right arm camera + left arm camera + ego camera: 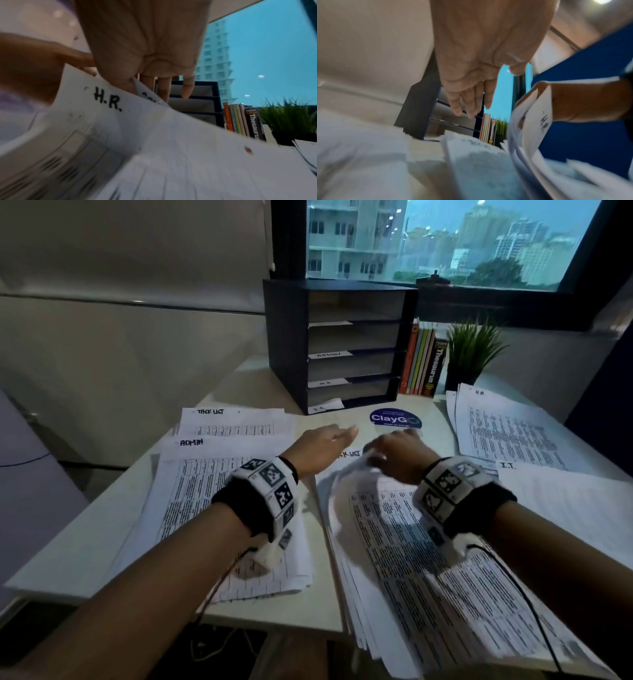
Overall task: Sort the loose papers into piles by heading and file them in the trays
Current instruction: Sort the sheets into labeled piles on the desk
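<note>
Closest to me is the big unsorted stack (pixel 428 570) hanging off the near edge of the surface (pixel 68 559). My right hand (pixel 399 455) has its grip pinched on the top corner of a sheet headed H.R. (pixel 109 100), lifting it off that stack. My left hand (pixel 320 448) hovers just beside it, fingers straight, holding nothing. ADMIN pile (pixel 205 491) sits on the left, TASK LIST pile (pixel 236 422) behind it, H.R. pile (pixel 507 429) and I.T. pile (pixel 575 501) on the right. Black tray rack (pixel 342 344) stands at the back.
</note>
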